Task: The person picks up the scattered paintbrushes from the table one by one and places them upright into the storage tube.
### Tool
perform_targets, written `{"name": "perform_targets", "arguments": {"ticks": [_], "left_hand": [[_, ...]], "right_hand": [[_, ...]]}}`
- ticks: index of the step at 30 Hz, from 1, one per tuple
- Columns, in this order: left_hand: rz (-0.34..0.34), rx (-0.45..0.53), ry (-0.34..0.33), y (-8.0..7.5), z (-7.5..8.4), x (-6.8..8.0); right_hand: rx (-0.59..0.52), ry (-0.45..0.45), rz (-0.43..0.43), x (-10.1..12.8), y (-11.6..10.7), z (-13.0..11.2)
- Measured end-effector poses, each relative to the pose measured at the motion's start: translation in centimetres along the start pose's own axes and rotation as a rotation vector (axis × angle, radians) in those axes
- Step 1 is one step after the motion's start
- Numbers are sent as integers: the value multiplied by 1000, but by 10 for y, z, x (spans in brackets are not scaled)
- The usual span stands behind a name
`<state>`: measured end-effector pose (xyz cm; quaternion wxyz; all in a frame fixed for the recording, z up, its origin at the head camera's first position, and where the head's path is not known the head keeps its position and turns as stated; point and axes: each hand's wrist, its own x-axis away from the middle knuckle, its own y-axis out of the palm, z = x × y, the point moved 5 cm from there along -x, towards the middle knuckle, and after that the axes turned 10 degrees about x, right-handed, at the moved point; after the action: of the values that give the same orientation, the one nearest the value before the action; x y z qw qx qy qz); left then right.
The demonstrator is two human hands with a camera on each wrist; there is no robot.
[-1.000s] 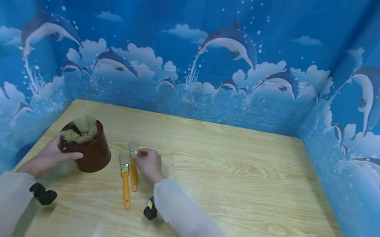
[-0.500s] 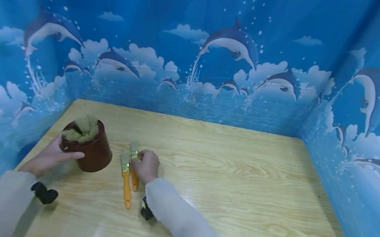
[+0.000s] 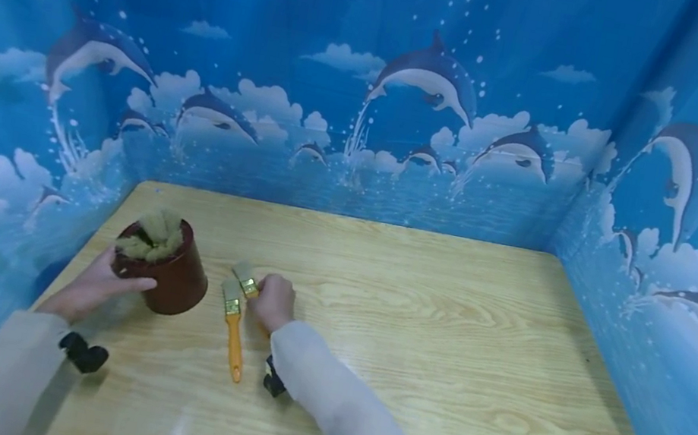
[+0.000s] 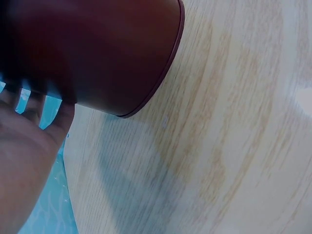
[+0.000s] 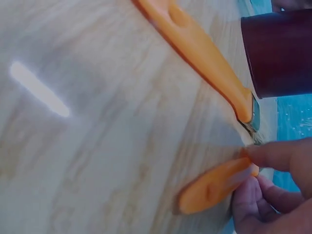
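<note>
My left hand (image 3: 91, 288) grips a dark red-brown cylindrical container (image 3: 176, 287), its thumb along the near side. The container is tilted, with its mouth toward the left; beige bristly tufts (image 3: 161, 232) stick out of it. In the left wrist view the fingers (image 4: 61, 119) lie against its wall. My right hand (image 3: 274, 303) pinches a paintbrush (image 3: 246, 280) by its orange handle (image 5: 214, 187), which the head view mostly hides. Left of that hand a second paintbrush (image 3: 233, 341) lies on the table, its bristles pointing away from me and close to the pinched brush.
A light wood-grain table (image 3: 437, 355) carries everything. A blue curtain (image 3: 329, 6) printed with dolphins encloses its back and sides. Each wrist wears a small black device (image 3: 83, 354).
My right hand has closed on the right paintbrush and turned it, so its bristles now angle further left and its handle end swings right. The left hand and container have hardly moved.
</note>
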<state>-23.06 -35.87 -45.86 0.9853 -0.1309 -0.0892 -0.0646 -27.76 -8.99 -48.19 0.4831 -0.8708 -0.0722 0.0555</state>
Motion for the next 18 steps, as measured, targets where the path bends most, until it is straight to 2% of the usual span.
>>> {"name": "perform_targets", "arguments": {"ticks": [7, 11, 18], "left_hand": [[5, 11, -4, 0, 0, 0], [6, 1, -9, 0, 0, 0], [8, -15, -20, 0, 0, -1]], "right_hand": [[-41, 43, -150, -4, -1, 4], [-59, 41, -176, -5, 0, 8], [-268, 132, -203, -2, -8, 19]]}}
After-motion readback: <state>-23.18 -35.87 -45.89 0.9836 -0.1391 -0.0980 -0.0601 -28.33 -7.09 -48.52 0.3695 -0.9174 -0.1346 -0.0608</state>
